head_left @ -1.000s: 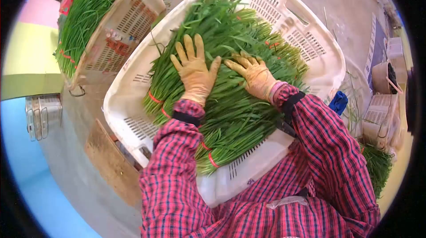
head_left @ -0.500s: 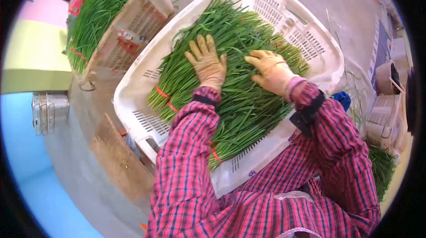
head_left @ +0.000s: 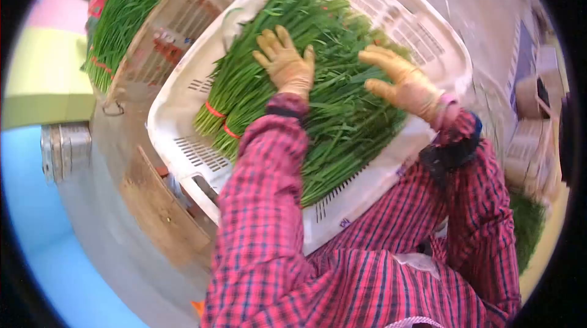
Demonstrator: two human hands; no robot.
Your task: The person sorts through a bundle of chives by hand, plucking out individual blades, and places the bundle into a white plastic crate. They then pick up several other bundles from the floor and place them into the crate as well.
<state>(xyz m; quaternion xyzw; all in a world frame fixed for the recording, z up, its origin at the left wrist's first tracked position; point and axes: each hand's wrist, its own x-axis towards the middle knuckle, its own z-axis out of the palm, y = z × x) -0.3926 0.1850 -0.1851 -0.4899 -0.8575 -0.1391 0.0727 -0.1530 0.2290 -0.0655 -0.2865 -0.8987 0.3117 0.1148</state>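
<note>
Bundles of green chives (head_left: 342,138), tied with red bands, fill a white plastic basket (head_left: 428,19) in front of me. My left hand (head_left: 286,68), in a yellowish glove, lies spread flat on top of the leaves, thumb apart from the fingers. Over the right part of the heap is my right hand (head_left: 406,86), gloved as well, with fingers stretched out and the thumb apart; nothing is between them. Red bands (head_left: 214,109) show around the stem ends at the left of the basket.
A second basket (head_left: 165,37) with chives (head_left: 131,13) stands at the upper left. Below it, a brown board (head_left: 162,208) leans near the white basket. Metal boxes (head_left: 66,150) sit by the left wall, and more containers (head_left: 532,150) line the right side.
My right hand has moved right and slightly down, away from the middle of the heap. My left hand stays spread on the chives. The view has shifted a little.
</note>
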